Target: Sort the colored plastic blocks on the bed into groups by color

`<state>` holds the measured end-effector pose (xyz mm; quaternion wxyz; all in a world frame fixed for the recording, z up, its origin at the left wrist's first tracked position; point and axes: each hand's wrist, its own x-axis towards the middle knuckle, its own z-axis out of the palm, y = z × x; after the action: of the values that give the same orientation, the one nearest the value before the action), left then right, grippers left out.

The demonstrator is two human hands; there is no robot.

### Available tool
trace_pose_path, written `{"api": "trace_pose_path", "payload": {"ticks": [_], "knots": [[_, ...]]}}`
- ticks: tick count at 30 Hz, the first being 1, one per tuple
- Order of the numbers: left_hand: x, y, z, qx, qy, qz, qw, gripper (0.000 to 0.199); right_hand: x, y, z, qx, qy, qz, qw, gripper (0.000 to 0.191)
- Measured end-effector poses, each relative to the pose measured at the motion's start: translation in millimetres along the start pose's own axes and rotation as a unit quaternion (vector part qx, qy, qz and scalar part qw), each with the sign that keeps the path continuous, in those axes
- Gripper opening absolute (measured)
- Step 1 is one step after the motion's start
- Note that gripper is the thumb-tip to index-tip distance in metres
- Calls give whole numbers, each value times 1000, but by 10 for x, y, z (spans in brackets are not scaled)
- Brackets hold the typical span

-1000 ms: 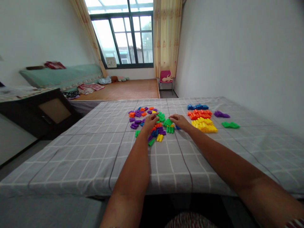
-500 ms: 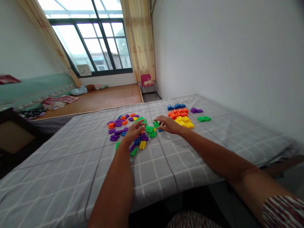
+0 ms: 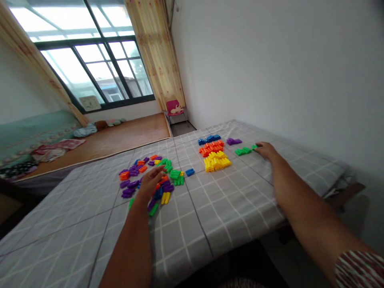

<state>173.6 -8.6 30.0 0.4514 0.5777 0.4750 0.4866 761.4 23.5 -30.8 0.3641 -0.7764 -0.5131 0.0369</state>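
Note:
My right hand (image 3: 266, 150) is at the right side of the bed, its fingertips closed on a small green plastic piece (image 3: 255, 147). Just left of it lies a short row of green pieces (image 3: 243, 151), with a purple group (image 3: 234, 141) behind. My left hand (image 3: 151, 181) hovers over a loose mixed pile, fingers loosely bent and apart, with nothing visible in them. Around it are purple pieces (image 3: 128, 193), green pieces (image 3: 175, 175), a yellow pair (image 3: 165, 198) and orange pieces (image 3: 124, 175). Part of the pile is hidden beneath that hand.
Sorted groups of yellow (image 3: 217, 161), orange (image 3: 211, 148) and blue pieces (image 3: 209, 139) lie mid-bed. A single blue piece (image 3: 190, 172) sits right of the mixed pile. The checked grey sheet (image 3: 180, 228) covers the bed. A white wall (image 3: 258, 68) borders the right.
My right hand has moved from the mixed pile to the green row at the right, carrying a green piece. My left hand stays over the pile. The view has tilted and turned right.

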Motion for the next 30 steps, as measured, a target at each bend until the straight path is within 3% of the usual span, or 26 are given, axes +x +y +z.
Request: {"api": "trace_pose_path", "payload": {"ticks": [6,15,30], "knots": [[-5,26,28,36,6,1,999,65,32,12,51,-11,-14,-10,1000,45],[-16,28,56,41,-8,-1,999,56,-33,-132,69,-64,-83,-67,992,44],[-11,26,38,64,13,23,998,55,-144,-231,95,-94,-47,-71,992,40]]}}
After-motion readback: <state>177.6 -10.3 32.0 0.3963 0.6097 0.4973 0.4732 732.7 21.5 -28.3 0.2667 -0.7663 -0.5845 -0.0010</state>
